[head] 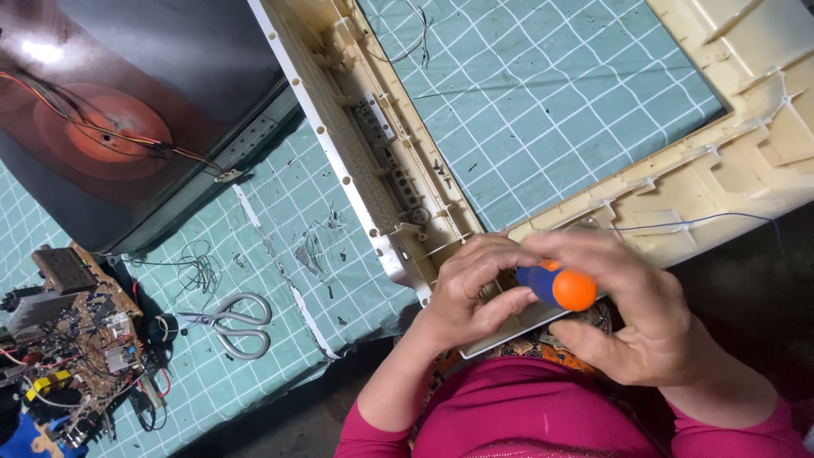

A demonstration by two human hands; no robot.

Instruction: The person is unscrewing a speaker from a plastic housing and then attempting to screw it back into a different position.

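A cream plastic television front frame (398, 170) lies face down on a teal grid cutting mat (551, 93). My right hand (632, 314) is closed around a screwdriver with a blue and orange handle (560, 287), held upright over the frame's near corner. My left hand (475, 288) rests on that same corner, fingers curled beside the screwdriver shaft. The screwdriver tip is hidden behind my hands. My sleeves are magenta.
A dark picture tube (127, 110) with orange wires lies at the upper left. A circuit board (76, 339) with many components sits at the lower left. Scissors (233, 325) lie on the mat nearby, among wire scraps.
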